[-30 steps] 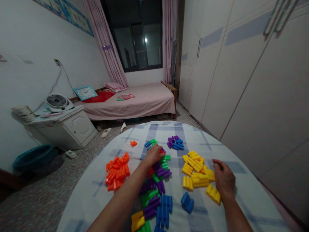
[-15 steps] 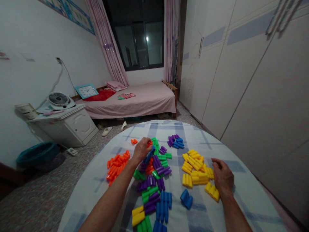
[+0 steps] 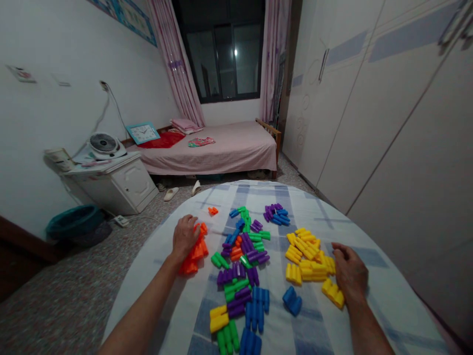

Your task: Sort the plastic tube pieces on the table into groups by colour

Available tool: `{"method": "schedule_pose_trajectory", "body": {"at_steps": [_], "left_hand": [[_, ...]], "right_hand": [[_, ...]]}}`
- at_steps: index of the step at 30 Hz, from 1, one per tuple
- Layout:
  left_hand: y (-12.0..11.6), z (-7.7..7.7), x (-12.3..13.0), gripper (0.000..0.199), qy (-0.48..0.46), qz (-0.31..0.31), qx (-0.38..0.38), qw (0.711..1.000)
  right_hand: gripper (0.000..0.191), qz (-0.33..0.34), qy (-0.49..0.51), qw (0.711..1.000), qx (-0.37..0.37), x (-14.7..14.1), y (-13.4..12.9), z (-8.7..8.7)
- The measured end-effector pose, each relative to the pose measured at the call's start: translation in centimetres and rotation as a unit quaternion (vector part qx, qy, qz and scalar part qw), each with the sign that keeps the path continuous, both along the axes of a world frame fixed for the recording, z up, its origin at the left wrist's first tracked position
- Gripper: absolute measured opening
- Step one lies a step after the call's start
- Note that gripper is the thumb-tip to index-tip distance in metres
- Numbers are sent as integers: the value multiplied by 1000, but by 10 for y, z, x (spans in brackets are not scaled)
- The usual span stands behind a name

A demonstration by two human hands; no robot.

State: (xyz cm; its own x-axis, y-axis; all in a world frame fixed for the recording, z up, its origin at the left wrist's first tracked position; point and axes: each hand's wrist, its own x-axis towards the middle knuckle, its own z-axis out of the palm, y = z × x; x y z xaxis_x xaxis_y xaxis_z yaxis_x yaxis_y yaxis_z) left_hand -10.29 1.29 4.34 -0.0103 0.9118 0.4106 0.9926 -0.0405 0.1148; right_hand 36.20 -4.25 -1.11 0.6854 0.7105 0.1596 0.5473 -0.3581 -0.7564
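Note:
My left hand (image 3: 185,237) lies palm down on the pile of orange blocks (image 3: 195,252) at the left of the round table (image 3: 332,222); whether it grips one is hidden. My right hand (image 3: 349,272) rests with curled fingers at the right edge of the yellow block pile (image 3: 305,256), beside a yellow block (image 3: 333,293). Between the hands lies a mixed heap of purple, green, blue and orange blocks (image 3: 242,261). A small purple and blue group (image 3: 275,214) sits farther back. One orange block (image 3: 213,211) lies alone at the back left.
A checked cloth covers the table. A blue block (image 3: 292,300) lies near the front. Beyond stand a pink bed (image 3: 221,150), a white cabinet (image 3: 118,182) with a fan (image 3: 102,144), a teal basin (image 3: 72,222) on the floor, and wardrobes (image 3: 388,108) on the right.
My left hand has moved left from the mixed heap, carrying a red-orange block, onto the orange pile. My right hand has stayed by the yellow pile. The camera has shifted slightly.

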Motion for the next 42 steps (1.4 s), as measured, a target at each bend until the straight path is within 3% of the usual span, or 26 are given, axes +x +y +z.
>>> {"method": "schedule_pose_trajectory", "body": {"at_steps": [2,5,7,12,16,21,31,33,38,42], "left_hand": [[-14,3,17,31,-30,-87,0,996],[-40,4,43,34,-68,-237,-95,964],[-53,2,57,42,-69,-279,-152,946],[-57,-1,86,48,-47,-250,-150,955],[-52,1,102,41,-11,-261,-147,954],[-48,3,107,50,40,-216,-185,958],[-19,10,121,74,78,-203,-236,947],[-15,10,123,69,85,-196,-237,948],[-15,7,126,29,74,-185,-204,958],[-24,12,118,23,57,-160,-158,973]], "right_hand": [[35,1,-5,1000,-2,1,0,-1],[36,-3,-13,1000,-5,1,0,-1],[36,-2,-13,1000,-4,1,0,-1],[37,2,-7,1000,2,0,0,-1],[38,5,-4,1000,10,-1,0,-2],[38,6,-9,1000,18,-3,1,0],[35,16,-16,1000,14,-2,1,-1],[35,17,-18,1000,15,-2,1,-1],[35,22,-21,999,12,-3,1,-1],[36,23,-13,1000,12,-2,1,-2]]}}
